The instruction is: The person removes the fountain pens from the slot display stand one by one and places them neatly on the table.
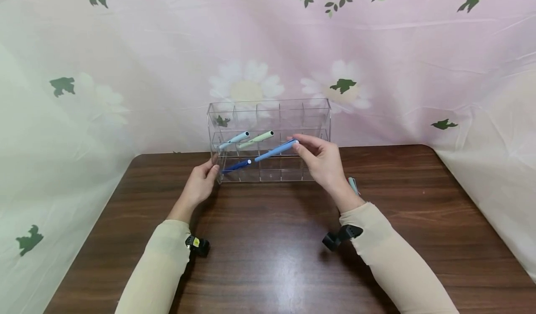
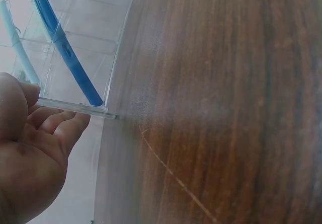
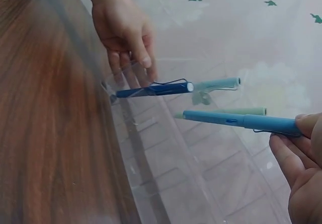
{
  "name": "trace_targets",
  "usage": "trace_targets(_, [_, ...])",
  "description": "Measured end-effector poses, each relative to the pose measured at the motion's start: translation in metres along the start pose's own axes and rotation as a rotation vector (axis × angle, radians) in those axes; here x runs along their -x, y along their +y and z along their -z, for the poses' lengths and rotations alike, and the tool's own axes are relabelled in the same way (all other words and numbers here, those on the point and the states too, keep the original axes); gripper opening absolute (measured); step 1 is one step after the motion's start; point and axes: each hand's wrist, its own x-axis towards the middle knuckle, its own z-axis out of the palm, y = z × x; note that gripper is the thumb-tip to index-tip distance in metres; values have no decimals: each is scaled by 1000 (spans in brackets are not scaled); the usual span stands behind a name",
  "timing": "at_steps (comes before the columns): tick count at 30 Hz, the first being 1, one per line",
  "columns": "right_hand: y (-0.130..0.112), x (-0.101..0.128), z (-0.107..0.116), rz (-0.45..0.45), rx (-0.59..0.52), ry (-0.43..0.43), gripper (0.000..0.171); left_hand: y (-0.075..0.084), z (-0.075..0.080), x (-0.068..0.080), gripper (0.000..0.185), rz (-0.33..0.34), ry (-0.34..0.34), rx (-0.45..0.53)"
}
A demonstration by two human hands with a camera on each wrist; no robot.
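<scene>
A clear, tiered rack with compartments (image 1: 268,118) stands at the back of the table. My left hand (image 1: 201,183) grips its left side, thumb on one face and fingers behind, as the left wrist view shows. Between thumb and fingers, my right hand (image 1: 324,163) pinches a light blue pen (image 1: 274,151) near its clip end. This pen slants over the rack's front, its free end pointing left and down. A dark blue pen (image 1: 237,166) rests in the lower left compartment. Higher up lean a pale blue pen (image 1: 233,140) and, to its right, a pale green pen (image 1: 256,139).
On the brown wooden table (image 1: 268,239), a small pale item with a clip (image 1: 353,185) lies beyond the right wrist, partly hidden by it. A floral cloth (image 1: 167,72) hangs close behind the rack and along both sides.
</scene>
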Motion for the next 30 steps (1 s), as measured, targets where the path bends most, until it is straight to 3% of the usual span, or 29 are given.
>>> trace_targets(9, [-8, -1, 11, 51, 12, 6, 25, -2, 0, 0, 47, -9, 0, -7])
trace_targets(24, [-5, 6, 36, -2, 32, 61, 26, -4, -2, 4, 46, 4, 12, -5])
trace_targets(30, [-3, 4, 45, 13, -19, 86, 26, -2, -1, 2, 45, -38, 21, 2])
